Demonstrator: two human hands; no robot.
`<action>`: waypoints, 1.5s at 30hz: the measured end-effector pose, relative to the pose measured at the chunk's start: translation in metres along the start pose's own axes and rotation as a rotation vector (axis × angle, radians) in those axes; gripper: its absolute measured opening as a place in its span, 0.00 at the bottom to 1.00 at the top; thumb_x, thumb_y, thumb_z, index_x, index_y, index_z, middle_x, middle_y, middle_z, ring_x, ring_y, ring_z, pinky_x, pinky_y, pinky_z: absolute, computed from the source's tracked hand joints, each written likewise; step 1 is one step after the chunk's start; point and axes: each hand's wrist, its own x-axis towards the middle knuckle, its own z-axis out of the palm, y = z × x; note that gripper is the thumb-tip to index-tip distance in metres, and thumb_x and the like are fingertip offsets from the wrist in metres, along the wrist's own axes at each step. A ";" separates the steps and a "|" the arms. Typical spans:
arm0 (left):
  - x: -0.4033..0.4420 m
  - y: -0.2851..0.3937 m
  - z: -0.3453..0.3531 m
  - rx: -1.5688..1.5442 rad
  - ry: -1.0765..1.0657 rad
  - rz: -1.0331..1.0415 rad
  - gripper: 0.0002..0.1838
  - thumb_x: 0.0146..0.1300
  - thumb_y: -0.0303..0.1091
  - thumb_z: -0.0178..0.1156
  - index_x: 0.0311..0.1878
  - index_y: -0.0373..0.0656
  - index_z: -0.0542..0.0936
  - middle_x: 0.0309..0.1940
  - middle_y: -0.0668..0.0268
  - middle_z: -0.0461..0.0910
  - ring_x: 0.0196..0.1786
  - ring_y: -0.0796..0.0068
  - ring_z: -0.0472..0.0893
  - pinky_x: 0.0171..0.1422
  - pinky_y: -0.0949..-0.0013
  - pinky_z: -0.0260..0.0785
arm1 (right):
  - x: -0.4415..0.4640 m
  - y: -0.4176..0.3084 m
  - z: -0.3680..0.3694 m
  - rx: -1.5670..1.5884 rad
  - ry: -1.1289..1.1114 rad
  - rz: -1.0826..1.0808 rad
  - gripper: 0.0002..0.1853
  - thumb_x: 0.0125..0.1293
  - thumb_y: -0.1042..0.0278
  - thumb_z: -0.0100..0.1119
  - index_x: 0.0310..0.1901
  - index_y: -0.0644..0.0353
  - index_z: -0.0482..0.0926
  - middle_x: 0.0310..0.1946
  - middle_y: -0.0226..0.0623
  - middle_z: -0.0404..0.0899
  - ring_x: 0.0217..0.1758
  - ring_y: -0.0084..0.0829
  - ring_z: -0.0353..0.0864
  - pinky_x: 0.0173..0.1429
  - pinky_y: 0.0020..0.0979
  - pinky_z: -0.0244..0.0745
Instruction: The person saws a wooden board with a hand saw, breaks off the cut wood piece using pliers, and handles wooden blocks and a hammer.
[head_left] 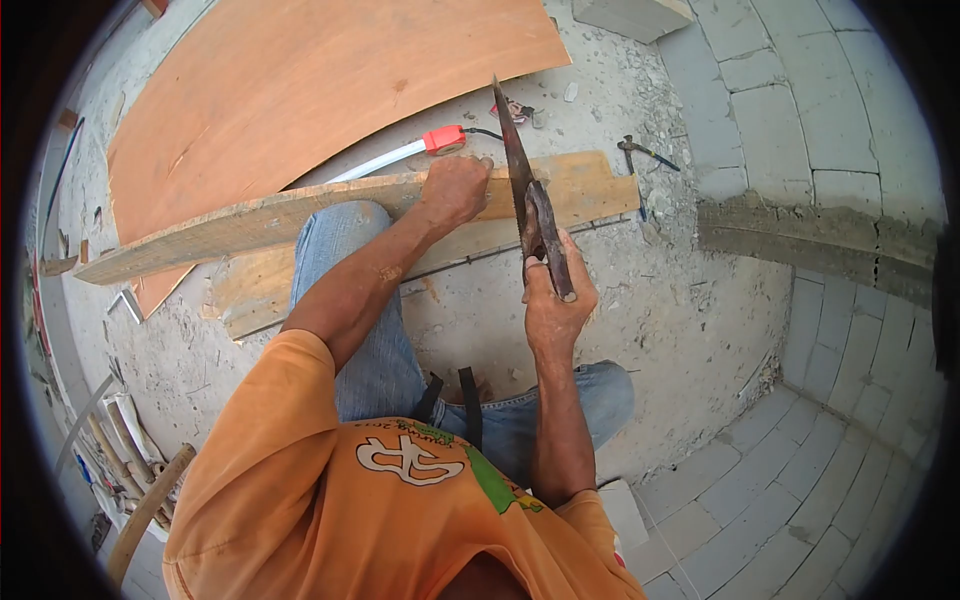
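Note:
My right hand is closed round the dark wooden handle of a handsaw. Its narrow blade points away from me and crosses the long wooden plank toward the plank's right end; whether the teeth touch the wood I cannot tell. On the plank's upper edge, left of the blade, my left hand grips with curled fingers. The plank lies beside my bent left knee. Just beyond that hand is a red-ended tool with a white bar and a black cord.
A large curved plywood sheet lies beyond the plank. Another board is underneath on the rough concrete floor. A hammer rests at the right, near a block wall. Wooden-handled tools lie at lower left.

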 end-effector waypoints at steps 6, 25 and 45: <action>0.005 -0.004 -0.003 -0.002 -0.054 0.010 0.17 0.52 0.39 0.70 0.42 0.40 0.83 0.30 0.53 0.84 0.36 0.50 0.86 0.37 0.50 0.77 | -0.060 0.014 -0.021 -0.137 0.019 -0.149 0.25 0.61 0.84 0.59 0.62 0.75 0.75 0.52 0.52 0.84 0.54 0.35 0.84 0.58 0.30 0.77; 0.001 -0.001 -0.003 -0.028 -0.105 0.023 0.16 0.53 0.39 0.69 0.42 0.40 0.82 0.29 0.51 0.83 0.37 0.49 0.86 0.39 0.49 0.77 | -0.088 0.037 -0.018 -0.130 0.067 0.005 0.27 0.62 0.85 0.59 0.65 0.75 0.72 0.52 0.52 0.83 0.45 0.28 0.85 0.51 0.28 0.79; 0.061 -0.024 -0.002 0.030 -0.344 -0.071 0.28 0.42 0.50 0.76 0.46 0.45 0.84 0.39 0.54 0.86 0.47 0.52 0.85 0.49 0.50 0.77 | -0.071 -0.013 -0.206 -0.308 0.607 -0.044 0.25 0.65 0.75 0.63 0.64 0.70 0.75 0.28 0.32 0.76 0.22 0.18 0.70 0.26 0.23 0.65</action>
